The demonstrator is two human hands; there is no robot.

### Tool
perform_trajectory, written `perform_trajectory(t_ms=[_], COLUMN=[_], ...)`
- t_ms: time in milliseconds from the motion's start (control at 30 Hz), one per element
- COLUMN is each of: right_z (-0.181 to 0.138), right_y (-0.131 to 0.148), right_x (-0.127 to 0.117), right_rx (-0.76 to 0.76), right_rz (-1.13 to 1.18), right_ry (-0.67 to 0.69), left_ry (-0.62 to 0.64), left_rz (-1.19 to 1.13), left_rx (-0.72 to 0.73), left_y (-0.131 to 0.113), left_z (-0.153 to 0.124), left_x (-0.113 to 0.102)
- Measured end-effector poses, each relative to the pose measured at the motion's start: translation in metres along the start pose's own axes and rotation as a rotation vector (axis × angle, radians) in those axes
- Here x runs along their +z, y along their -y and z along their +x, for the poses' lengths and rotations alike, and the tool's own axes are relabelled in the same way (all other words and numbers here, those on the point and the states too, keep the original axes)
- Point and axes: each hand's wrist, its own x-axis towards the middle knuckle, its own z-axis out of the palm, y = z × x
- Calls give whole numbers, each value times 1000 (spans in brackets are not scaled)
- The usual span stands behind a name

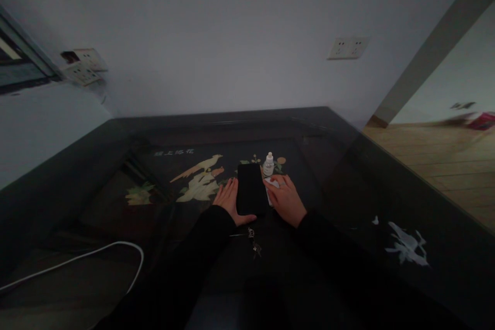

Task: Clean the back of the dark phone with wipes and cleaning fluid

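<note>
A black smartphone (249,190) lies flat on the dark glossy table, its long side pointing away from me. My left hand (231,203) rests against its left side and lower corner, fingers stretched and thumb spread along the near end. On the other side, my right hand (285,199) pinches a white cloth or tissue (274,183) at the phone's right edge. Just beyond that hand stands a small white dropper bottle (268,165) with its cap on. A charm strap (253,241) lies on the table below the phone's near end.
The dark table (332,165) has inlaid bird and flower pictures and meets the wall at the back. A white cable (96,248) curves in at the left. Wall sockets (348,48) sit above. Pale marks (408,244) show at the right.
</note>
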Motion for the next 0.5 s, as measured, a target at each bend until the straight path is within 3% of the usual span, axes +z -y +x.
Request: perform_trajectory(t_ms=[500], right_z=[0], right_y=[-1], right_x=[1], right_rx=[-29], right_rz=[54], right_ry=[48], left_ry=[-16], left_rz=[-4], left_rx=[-8], left_y=[-1], left_z=[-1], left_x=[-3])
